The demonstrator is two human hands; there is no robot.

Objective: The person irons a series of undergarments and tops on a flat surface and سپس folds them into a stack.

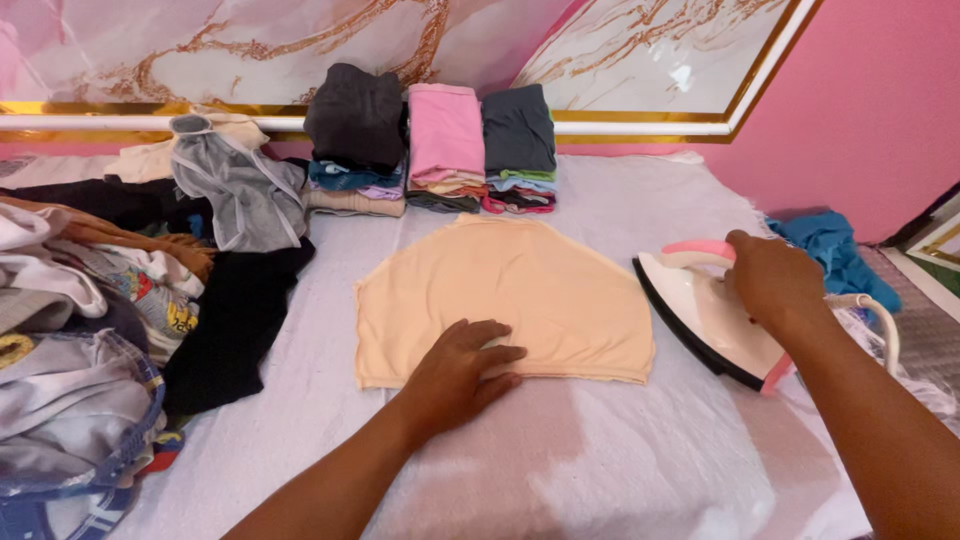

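A peach-coloured garment (510,285) lies spread flat on a white cloth-covered surface (620,470). My left hand (460,375) rests palm down on the garment's near hem, fingers spread. My right hand (770,280) grips the pink handle of a white and pink iron (700,305), which stands tilted just right of the garment, its dark soleplate facing the fabric.
Three stacks of folded clothes (435,150) stand at the far edge against a marble-patterned panel. A heap of unfolded clothes (90,330) covers the left side, with a grey garment (235,190) on top. A blue cloth (835,250) lies at the right by the pink wall.
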